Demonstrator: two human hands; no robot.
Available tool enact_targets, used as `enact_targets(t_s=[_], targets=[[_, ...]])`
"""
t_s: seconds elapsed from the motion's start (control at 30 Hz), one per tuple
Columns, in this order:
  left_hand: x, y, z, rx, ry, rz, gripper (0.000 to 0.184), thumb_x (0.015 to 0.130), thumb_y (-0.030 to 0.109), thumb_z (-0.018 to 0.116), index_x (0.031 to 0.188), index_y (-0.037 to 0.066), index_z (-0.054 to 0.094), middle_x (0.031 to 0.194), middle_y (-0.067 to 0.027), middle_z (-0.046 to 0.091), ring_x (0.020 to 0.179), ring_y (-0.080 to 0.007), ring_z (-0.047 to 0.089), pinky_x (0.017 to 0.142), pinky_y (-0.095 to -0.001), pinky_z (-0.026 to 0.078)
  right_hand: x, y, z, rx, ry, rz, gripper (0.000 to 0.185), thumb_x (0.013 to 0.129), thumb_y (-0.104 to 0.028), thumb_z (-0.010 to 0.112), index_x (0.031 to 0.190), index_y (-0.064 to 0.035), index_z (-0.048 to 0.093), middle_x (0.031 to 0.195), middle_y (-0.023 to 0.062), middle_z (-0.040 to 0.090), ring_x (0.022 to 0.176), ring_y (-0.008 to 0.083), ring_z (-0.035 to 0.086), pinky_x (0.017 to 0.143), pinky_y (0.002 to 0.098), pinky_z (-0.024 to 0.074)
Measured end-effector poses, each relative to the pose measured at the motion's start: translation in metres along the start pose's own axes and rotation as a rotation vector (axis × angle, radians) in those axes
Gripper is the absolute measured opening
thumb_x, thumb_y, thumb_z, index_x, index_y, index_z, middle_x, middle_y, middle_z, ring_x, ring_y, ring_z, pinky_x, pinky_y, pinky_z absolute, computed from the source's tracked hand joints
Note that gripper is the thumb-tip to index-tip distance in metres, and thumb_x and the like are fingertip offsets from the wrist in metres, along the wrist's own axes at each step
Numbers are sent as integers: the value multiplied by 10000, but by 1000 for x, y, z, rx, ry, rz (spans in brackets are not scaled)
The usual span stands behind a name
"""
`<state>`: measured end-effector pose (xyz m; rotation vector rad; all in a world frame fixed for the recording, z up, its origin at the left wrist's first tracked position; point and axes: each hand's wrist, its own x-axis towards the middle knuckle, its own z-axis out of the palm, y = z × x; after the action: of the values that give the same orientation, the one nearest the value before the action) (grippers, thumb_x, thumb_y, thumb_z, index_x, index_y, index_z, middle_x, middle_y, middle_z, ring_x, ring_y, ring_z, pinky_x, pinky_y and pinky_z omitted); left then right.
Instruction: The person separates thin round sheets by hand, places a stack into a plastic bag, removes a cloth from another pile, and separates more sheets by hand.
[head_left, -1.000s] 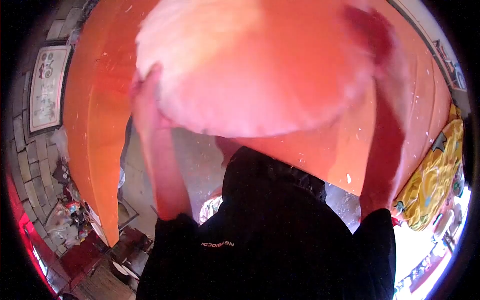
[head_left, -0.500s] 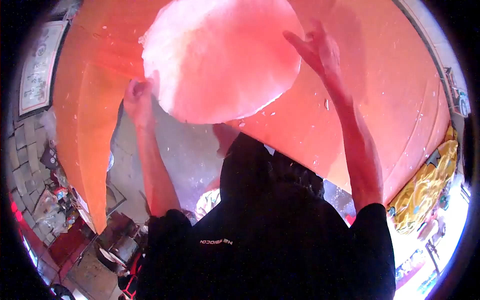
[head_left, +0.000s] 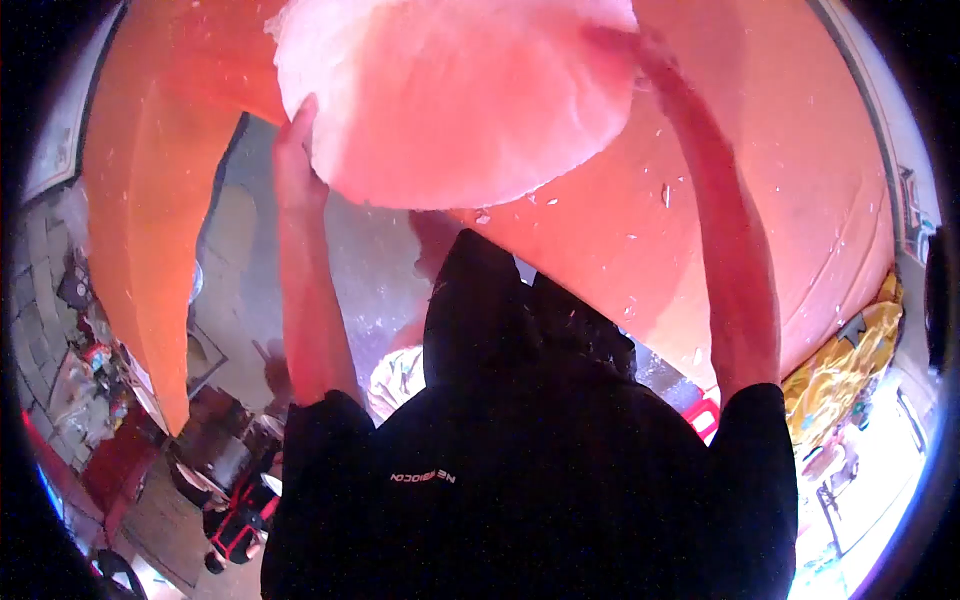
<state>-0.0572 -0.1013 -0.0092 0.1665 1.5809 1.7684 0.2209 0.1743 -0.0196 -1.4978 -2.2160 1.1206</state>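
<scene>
A large, thin, pale round sheet (head_left: 470, 120) with ragged edges is in the upper middle, over an orange surface; its material is unclear. My left hand (head_left: 298, 155) is at its left edge, thumb along the rim and the other fingers mostly hidden. My right hand (head_left: 635, 52) is at the upper right edge, fingers lying over the sheet and pinched on its border, somewhat blurred. Both forearms reach forward from black sleeves. The sheet's far edge is cut off by the top of the view.
The orange surface (head_left: 800, 220) carries small pale flakes, and a pointed orange flap (head_left: 165, 330) hangs at the left. A shiny gold cloth (head_left: 845, 365) is at the right. Grey floor (head_left: 355, 270) shows below the sheet. Mixed clutter (head_left: 90, 395) lies at the lower left.
My right hand has moved from hovering with fingers apart onto the sheet's right edge. My left hand has shifted up along the left rim. The sheet now reaches farther right and higher in view.
</scene>
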Motion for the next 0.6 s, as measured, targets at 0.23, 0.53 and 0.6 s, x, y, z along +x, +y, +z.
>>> enact_targets(t_s=[0.23, 0.53, 0.6], targets=[[10, -9, -7, -76, -87, -53, 415, 906, 206, 547, 1246, -25, 498, 1194, -78, 581, 1073, -182, 560, 920, -311, 431, 27, 4, -13, 534, -397, 237, 483, 817, -386, 644, 1154, -43, 594, 1048, 117, 650, 893, 260, 638, 791, 408, 520], [12, -11, -17, 0, -229, 17, 411, 893, 291, 540, 1187, 4, 546, 1122, -73, 610, 1015, -174, 575, 902, -306, 439, 44, 5, -19, 721, -602, 329, 436, 818, -309, 666, 1166, -52, 606, 1090, 109, 648, 926, 235, 645, 829, 402, 525], [2, -4, -3, 5, -276, 87, 458, 881, 328, 546, 1202, 0, 535, 1146, -87, 598, 1038, -179, 554, 922, -315, 419, 43, 0, -14, 801, -659, 291, 438, 832, -304, 650, 1178, -43, 596, 1113, 113, 638, 952, 231, 638, 847, 393, 518]])
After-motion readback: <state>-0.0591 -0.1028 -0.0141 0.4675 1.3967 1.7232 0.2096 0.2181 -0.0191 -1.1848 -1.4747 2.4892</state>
